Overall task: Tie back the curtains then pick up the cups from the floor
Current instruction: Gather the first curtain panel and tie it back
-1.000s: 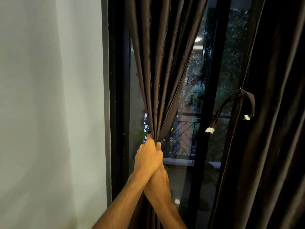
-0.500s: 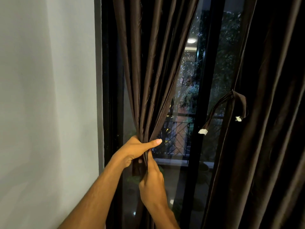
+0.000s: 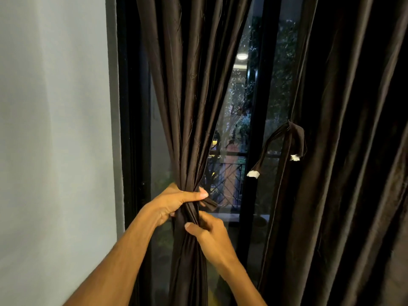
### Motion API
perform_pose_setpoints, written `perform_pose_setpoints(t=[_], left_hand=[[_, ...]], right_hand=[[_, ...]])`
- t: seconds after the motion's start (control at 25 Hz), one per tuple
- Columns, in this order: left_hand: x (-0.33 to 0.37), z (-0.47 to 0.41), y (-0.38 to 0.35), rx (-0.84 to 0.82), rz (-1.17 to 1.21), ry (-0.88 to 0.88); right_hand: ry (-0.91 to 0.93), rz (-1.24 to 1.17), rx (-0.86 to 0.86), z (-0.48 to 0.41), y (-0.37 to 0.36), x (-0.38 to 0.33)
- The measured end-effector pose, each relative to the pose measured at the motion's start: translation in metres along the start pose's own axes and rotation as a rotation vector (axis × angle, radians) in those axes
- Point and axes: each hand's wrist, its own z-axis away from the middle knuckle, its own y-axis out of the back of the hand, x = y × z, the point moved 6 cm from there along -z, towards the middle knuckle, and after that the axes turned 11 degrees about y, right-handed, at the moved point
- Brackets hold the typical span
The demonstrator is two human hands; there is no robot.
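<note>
A dark brown left curtain hangs gathered into a narrow bunch in front of the glass door. My left hand wraps around the bunch at its narrowest point. Just below it, my right hand pinches the fabric, and a short dark strap end sticks out to the right between the two hands. The right curtain hangs loose, with its tie-back strap dangling from its edge, white patches at both ends. No cups are in view.
A pale wall fills the left side. The black door frame runs beside it, and a black mullion stands between the curtains. Dark glass shows a balcony railing and foliage outside.
My hands were stacked on the bunched curtain; the left hand has since wrapped around it higher up, the right has dropped below, and a strap end now shows between them.
</note>
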Motion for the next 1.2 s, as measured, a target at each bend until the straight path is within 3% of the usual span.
perform_pose_setpoints(t=[0.08, 0.16, 0.2, 0.4, 0.52, 0.64, 0.88, 1.0, 1.12, 1.2], left_hand=[[0.0, 0.0, 0.002, 0.046, -0.053, 0.011], [0.001, 0.001, 0.0, 0.027, -0.072, -0.001], [0.002, 0.002, -0.001, 0.003, -0.067, -0.013], [0.002, 0.002, 0.002, -0.068, -0.075, -0.087], [-0.001, 0.003, 0.001, -0.14, -0.115, -0.127], [-0.002, 0.003, 0.0, -0.168, -0.173, -0.148], [-0.001, -0.002, 0.002, 0.07, -0.006, -0.143], [-0.004, -0.012, 0.009, 0.279, -0.267, -0.094], [0.0, -0.016, 0.015, 0.415, -0.725, 0.061], [0.005, -0.014, 0.015, 0.442, -0.817, 0.125]], right_hand=[[0.019, 0.266, 0.19, 0.003, 0.022, -0.005], [0.169, 0.258, 0.378, 0.001, 0.037, -0.025], [0.221, 0.224, 0.378, -0.002, 0.04, -0.035], [0.113, 0.347, -0.011, -0.038, 0.035, -0.04], [0.157, 0.468, -0.157, -0.049, 0.039, -0.05], [0.125, 0.533, -0.163, -0.057, 0.047, -0.047], [0.051, 0.762, -0.103, -0.056, 0.048, -0.05], [-0.083, 0.604, -0.09, -0.049, 0.042, -0.032], [-0.238, 0.187, -0.033, -0.04, 0.033, -0.023], [-0.322, -0.105, -0.046, -0.032, 0.021, -0.022]])
